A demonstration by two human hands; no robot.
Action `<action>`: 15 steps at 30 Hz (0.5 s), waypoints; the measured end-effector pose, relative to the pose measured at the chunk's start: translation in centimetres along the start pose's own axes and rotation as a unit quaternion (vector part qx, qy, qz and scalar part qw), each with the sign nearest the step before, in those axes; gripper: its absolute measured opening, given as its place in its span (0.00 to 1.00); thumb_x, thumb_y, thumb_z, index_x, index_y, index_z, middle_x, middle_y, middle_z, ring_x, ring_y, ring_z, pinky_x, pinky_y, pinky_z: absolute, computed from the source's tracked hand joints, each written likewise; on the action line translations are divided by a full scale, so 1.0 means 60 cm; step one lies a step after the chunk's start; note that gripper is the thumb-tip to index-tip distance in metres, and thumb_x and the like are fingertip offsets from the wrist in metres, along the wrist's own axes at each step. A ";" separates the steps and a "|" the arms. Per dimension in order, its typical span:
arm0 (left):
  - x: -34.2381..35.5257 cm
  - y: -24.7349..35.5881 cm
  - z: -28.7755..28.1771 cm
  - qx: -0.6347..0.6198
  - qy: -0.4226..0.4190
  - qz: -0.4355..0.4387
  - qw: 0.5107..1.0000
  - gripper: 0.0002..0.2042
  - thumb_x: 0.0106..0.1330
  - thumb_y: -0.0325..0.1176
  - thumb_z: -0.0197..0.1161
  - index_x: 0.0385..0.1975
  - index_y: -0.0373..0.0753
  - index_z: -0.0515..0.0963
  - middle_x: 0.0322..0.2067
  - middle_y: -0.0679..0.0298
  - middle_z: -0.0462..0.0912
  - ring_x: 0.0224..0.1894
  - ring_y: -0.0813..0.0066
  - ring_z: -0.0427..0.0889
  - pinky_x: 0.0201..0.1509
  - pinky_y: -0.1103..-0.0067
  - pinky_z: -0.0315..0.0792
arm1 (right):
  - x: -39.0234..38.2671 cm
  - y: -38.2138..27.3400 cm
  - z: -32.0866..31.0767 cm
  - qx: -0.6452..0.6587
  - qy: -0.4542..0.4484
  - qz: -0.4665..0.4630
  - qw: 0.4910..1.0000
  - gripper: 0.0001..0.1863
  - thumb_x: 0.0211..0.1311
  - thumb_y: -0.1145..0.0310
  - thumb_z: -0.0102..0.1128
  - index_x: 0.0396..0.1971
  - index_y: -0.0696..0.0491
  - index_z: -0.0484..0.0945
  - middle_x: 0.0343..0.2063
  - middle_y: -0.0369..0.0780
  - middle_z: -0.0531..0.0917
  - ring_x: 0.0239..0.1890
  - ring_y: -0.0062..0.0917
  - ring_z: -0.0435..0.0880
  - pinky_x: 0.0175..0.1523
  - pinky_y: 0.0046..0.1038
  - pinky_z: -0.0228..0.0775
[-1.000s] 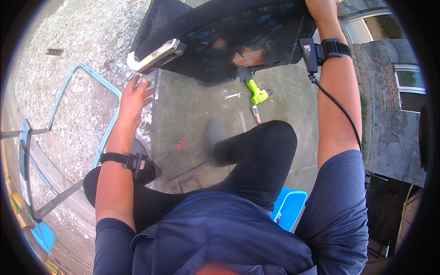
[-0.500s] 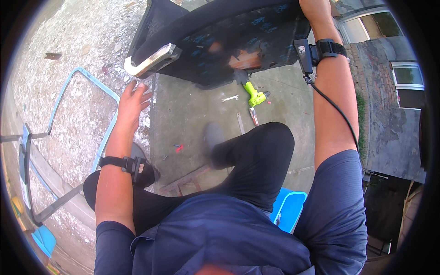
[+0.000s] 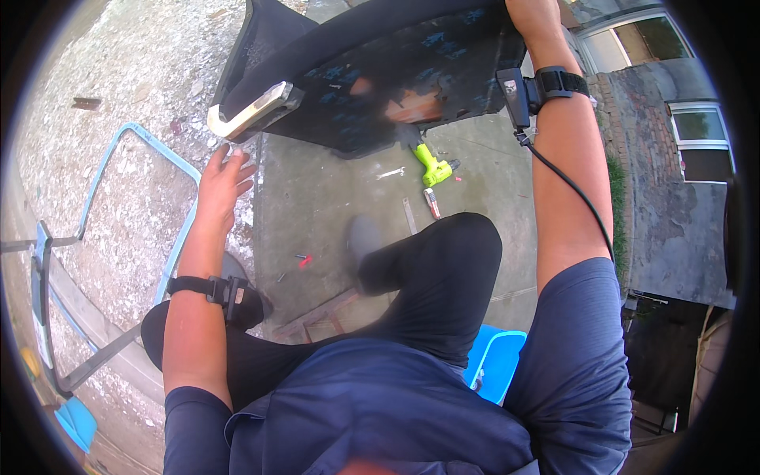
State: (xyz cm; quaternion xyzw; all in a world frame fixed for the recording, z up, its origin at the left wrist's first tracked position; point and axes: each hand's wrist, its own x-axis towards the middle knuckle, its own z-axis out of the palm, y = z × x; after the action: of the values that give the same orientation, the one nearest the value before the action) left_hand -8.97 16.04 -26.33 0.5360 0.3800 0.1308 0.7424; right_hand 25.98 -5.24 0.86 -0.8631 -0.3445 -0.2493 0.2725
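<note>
At the top of the view, above the grey concrete floor (image 3: 309, 198), sits the black fabric-covered seat (image 3: 340, 83) with a blue flecked pattern; its covering is torn near the lower edge, exposing a reddish-brown patch; a pale, bent, L-shaped handle (image 3: 257, 109) projects from its left side. The left hand (image 3: 224, 186) is just beside the handle's lower end; its fingers are parted and loosely curved, gripping nothing; fingertip contact cannot be determined. The right hand (image 3: 530, 14) is at the seat's right upper corner; its fingers are cut off by the frame, so their closure cannot be determined.
</note>
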 end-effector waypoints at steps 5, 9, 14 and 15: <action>0.001 -0.002 0.005 0.002 -0.004 0.001 1.000 0.37 0.72 0.47 0.59 0.72 0.32 0.52 0.60 0.45 0.74 0.56 0.58 0.80 0.54 0.70 0.75 | 0.002 0.007 -0.005 -0.012 0.001 0.002 1.000 0.25 0.68 0.50 0.50 0.43 0.59 0.81 0.41 0.55 0.84 0.48 0.48 0.82 0.55 0.38 0.70; -0.002 -0.001 0.001 0.002 -0.001 0.004 1.000 0.37 0.72 0.47 0.59 0.72 0.32 0.52 0.60 0.45 0.74 0.56 0.58 0.80 0.54 0.70 0.75 | 0.012 0.026 0.011 -0.031 0.028 -0.026 0.999 0.24 0.69 0.51 0.49 0.43 0.59 0.81 0.42 0.55 0.84 0.49 0.47 0.82 0.56 0.37 0.70; 0.001 -0.004 0.026 0.008 -0.014 -0.010 1.000 0.36 0.72 0.45 0.60 0.71 0.32 0.54 0.58 0.46 0.75 0.56 0.58 0.80 0.55 0.69 0.75 | 0.036 0.036 -0.049 -0.044 0.004 -0.062 0.997 0.22 0.71 0.54 0.48 0.39 0.60 0.81 0.40 0.51 0.84 0.46 0.45 0.81 0.54 0.37 0.70; 0.000 -0.006 0.001 0.018 0.003 -0.003 1.000 0.34 0.72 0.44 0.59 0.70 0.32 0.56 0.58 0.47 0.76 0.56 0.58 0.80 0.55 0.69 0.75 | 0.033 0.025 -0.019 -0.064 0.035 -0.145 0.987 0.18 0.69 0.61 0.49 0.35 0.63 0.79 0.37 0.54 0.84 0.42 0.47 0.82 0.49 0.41 0.73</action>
State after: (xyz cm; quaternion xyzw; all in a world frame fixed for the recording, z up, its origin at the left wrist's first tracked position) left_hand -9.00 15.86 -26.65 0.5481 0.3858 0.1232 0.7318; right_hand 28.08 -6.02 2.46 -0.8104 -0.4398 -0.3378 0.1891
